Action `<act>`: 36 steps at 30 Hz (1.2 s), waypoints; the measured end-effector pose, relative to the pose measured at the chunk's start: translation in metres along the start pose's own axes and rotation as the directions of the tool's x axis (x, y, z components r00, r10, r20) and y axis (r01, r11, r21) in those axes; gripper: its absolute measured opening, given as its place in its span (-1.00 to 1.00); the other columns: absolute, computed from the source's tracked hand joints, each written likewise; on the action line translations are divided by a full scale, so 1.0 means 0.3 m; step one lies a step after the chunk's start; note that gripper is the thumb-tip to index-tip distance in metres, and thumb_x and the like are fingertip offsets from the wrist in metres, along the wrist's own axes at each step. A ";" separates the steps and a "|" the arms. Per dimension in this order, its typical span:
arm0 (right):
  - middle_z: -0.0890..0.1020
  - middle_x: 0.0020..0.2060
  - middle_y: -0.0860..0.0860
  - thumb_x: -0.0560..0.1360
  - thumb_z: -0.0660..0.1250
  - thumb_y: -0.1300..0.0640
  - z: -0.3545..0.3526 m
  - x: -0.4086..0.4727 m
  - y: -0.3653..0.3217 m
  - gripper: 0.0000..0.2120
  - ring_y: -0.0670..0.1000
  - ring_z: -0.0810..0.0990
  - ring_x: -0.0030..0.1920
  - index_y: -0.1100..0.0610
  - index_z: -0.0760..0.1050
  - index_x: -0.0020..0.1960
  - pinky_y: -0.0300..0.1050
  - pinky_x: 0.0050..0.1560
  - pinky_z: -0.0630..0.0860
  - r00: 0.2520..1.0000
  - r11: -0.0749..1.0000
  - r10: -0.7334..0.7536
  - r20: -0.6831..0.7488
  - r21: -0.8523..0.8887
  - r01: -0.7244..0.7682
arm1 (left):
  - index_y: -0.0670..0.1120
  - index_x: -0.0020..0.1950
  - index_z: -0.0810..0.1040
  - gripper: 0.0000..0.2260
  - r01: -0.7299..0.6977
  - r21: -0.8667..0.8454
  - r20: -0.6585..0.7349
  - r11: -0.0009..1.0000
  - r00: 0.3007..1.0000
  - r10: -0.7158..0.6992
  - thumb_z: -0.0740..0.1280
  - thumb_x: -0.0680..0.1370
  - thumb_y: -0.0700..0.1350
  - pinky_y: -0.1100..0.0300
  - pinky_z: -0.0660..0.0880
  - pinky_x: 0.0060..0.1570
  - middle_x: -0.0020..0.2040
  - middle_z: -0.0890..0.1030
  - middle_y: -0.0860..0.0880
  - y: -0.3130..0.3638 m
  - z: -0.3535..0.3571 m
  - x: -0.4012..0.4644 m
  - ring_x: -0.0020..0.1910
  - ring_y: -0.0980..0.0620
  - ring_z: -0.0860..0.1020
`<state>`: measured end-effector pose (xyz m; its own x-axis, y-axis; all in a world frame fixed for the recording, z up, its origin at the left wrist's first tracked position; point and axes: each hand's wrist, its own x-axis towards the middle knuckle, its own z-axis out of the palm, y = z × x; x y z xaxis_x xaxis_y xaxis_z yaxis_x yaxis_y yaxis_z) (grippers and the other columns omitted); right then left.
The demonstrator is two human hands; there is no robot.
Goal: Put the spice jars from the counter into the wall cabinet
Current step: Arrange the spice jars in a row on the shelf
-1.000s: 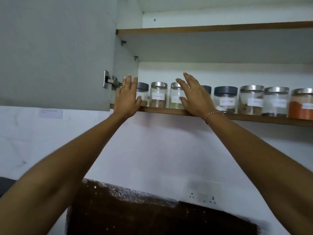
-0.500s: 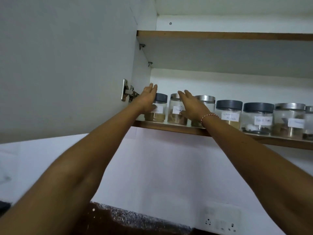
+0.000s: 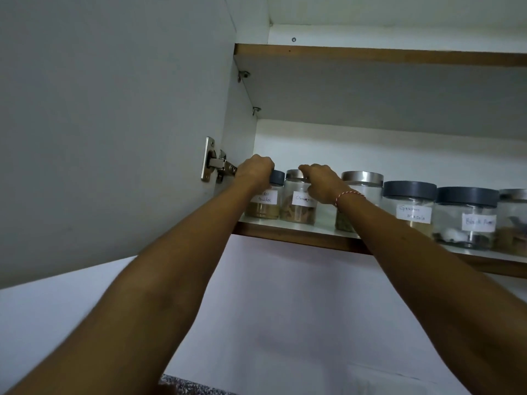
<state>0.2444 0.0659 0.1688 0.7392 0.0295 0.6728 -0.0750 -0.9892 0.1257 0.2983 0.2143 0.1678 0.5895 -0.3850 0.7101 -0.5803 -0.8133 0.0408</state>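
White-lined wall cabinet (image 3: 370, 143) seen from below, its grey door (image 3: 114, 124) swung open at far left on a steel hinge (image 3: 215, 163). A brown-edged lower shelf (image 3: 299, 238) carries a row of clear spice jars; a second shelf board (image 3: 370, 81) spans above them.

Left hand (image 3: 255, 169): fingers curled down over the lid of the leftmost clear jar with a dark grey lid (image 3: 263, 199), which stands in the shelf's left corner beside the cabinet wall. Tan powder fills its base; its white label is partly hidden by the wrist.

Right hand (image 3: 320, 182): fingers bent over the top of the next clear jar with a steel lid (image 3: 298, 201), gripping at lid level. This jar holds brown sticks and stands just beside the first. A red-and-white thread band (image 3: 346, 195) circles the right wrist.

The right forearm crosses in front of a third steel-lidded jar (image 3: 362, 183), hiding most of its body. Further right stand two grey-lidded jars, one with a handwritten label (image 3: 410, 209) and one holding dark and white contents (image 3: 466, 220), then another jar (image 3: 513, 220) cut off by the frame edge.

A speckled counter (image 3: 194, 387) edge shows at the bottom.
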 end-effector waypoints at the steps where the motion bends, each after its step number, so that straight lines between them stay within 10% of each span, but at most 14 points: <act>1: 0.52 0.20 0.23 0.48 0.22 0.39 0.001 0.009 0.003 -0.63 0.22 0.47 0.19 0.28 0.38 0.28 -0.02 0.16 0.41 1.000 1.000 -0.005 -0.005 0.005 0.005 | -0.18 0.24 0.49 -0.72 0.003 -0.007 -0.001 1.000 1.000 -0.003 0.28 0.53 -0.27 0.04 0.48 0.07 0.17 0.53 -0.21 -0.004 0.008 0.008 0.12 -0.16 0.53; 36: 0.61 0.14 0.20 0.47 0.33 0.33 0.083 0.174 0.039 -0.69 0.18 0.58 0.11 0.22 0.54 0.21 -0.02 0.20 0.50 0.994 0.989 0.075 -0.078 0.133 -0.064 | -0.14 0.31 0.49 -0.64 0.156 -0.229 0.069 0.961 0.987 -0.144 0.28 0.52 -0.31 0.03 0.50 0.19 0.28 0.49 -0.19 -0.057 0.119 0.186 0.20 -0.15 0.50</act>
<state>0.2987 0.0524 0.1871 0.6772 -0.0334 0.7351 -0.0321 -0.9994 -0.0158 0.3612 0.1911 0.1818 0.7043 -0.2933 0.6465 -0.5942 -0.7419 0.3107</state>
